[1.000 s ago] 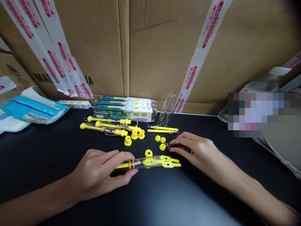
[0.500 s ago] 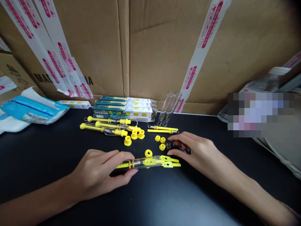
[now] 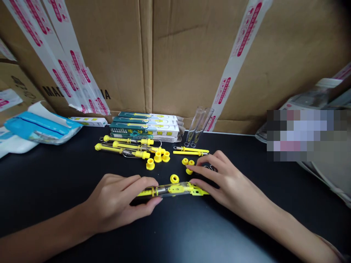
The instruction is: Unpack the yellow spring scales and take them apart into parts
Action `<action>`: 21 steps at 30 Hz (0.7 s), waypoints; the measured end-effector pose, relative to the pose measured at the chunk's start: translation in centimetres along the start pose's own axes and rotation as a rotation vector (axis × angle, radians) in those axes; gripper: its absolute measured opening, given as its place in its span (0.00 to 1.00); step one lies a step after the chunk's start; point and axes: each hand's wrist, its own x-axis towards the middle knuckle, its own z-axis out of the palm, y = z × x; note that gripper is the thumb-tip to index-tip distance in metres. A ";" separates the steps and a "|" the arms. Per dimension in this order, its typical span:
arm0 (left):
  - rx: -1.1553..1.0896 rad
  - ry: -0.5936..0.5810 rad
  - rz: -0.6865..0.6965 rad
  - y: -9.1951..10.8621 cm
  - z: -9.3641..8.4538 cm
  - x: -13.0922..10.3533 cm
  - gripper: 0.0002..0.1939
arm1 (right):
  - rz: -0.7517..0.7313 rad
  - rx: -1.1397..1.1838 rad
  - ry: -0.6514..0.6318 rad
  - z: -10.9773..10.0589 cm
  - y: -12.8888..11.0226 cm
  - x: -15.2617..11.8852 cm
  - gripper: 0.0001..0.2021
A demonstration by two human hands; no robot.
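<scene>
My left hand (image 3: 123,201) grips a clear tube (image 3: 178,189) lying sideways, with a yellow scale and metal spring parts inside. Flat yellow tabs (image 3: 197,190) stick out at the tube's right end. My right hand (image 3: 225,179) has its fingers apart, the thumb by those tabs and the index fingertip by the small yellow rings (image 3: 189,170). Nothing shows in its grasp. One more yellow ring (image 3: 174,178) sits just behind the tube. Small metal hooks (image 3: 210,168) lie partly hidden behind my right fingers.
Assembled spring scales (image 3: 122,151), yellow caps (image 3: 150,164) and yellow rods (image 3: 189,153) lie farther back. Behind them are stacked boxes (image 3: 145,128) and clear upright tubes (image 3: 195,128). A blue packet (image 3: 44,124) is at left, a plastic bottle (image 3: 309,98) at right.
My right hand has opened and shifted slightly left, its thumb coming down beside the tabs at the tube's end. My left hand keeps its hold. The view has shifted slightly.
</scene>
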 end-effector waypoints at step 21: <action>-0.012 -0.005 0.008 0.2 -0.3 0.3 0.06 | 0.033 0.003 -0.018 0.1 -0.4 0.2 0.19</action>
